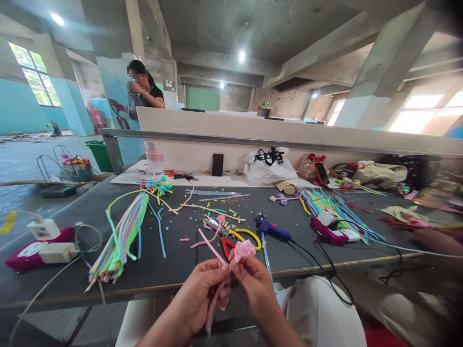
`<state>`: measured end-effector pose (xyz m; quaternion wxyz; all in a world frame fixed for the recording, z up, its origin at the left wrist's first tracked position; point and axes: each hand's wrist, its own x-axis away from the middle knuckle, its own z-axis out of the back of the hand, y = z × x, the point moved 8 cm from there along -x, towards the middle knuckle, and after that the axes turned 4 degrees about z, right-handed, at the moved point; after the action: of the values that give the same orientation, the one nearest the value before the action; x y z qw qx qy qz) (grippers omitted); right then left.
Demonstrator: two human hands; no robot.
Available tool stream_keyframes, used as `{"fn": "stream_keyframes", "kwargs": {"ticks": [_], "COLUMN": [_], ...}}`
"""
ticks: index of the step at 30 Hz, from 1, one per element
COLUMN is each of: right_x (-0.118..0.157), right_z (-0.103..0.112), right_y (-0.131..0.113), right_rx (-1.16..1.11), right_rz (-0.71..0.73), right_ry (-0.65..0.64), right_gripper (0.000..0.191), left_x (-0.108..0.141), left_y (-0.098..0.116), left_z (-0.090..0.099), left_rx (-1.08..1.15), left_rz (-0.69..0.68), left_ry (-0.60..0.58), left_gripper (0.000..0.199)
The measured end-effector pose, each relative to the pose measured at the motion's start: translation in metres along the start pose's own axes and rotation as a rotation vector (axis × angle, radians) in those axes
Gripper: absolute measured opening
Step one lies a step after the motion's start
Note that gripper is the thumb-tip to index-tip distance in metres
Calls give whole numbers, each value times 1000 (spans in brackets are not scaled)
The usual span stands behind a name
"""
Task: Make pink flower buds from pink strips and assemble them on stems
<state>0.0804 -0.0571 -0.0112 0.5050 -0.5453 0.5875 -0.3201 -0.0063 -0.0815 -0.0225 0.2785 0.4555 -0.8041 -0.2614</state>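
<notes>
At the table's front edge my left hand (208,279) pinches a pink fuzzy stem (211,245), whose upper end sticks up to the left and whose tail seems to hang below my fingers. Close beside it, my right hand (253,282) is closed on a small pink fuzzy flower (243,250) at its base. The thumbs of both hands nearly meet where stem and flower come together; the exact join is hidden. Just beyond my hands lie a yellow-handled tool (258,236), red handles (225,246) and a curved pink piece (219,226).
A blue glue gun (273,229) with a black cord lies right of centre. Pastel stem bundles lie at left (125,236) and right (336,212). Purple power strips (25,258) sit at the left edge. A phone (217,165) leans at the back. A person (146,89) stands beyond the partition.
</notes>
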Motion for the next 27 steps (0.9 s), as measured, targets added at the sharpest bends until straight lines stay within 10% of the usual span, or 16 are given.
{"fn": "stream_keyframes", "kwargs": {"ticks": [9, 14, 19, 27], "right_x": [-4, 7, 10, 16], "right_z": [-5, -7, -4, -10], "right_y": [5, 20, 14, 1], "right_rx": [-207, -326, -226, -263], "right_rz": [-102, -287, -253, -226], "right_ry": [68, 184, 184, 198], "right_gripper": [20, 25, 25, 23], "left_x": [-1, 21, 43, 49], "left_y": [23, 55, 48, 40], "left_z": [3, -6, -29, -23], "left_rx": [-314, -1010, -1471, -1525], "left_rz": [-269, -796, -1267, -1334], "left_ry": [172, 395, 213, 246], "left_gripper": [24, 13, 18, 18]}}
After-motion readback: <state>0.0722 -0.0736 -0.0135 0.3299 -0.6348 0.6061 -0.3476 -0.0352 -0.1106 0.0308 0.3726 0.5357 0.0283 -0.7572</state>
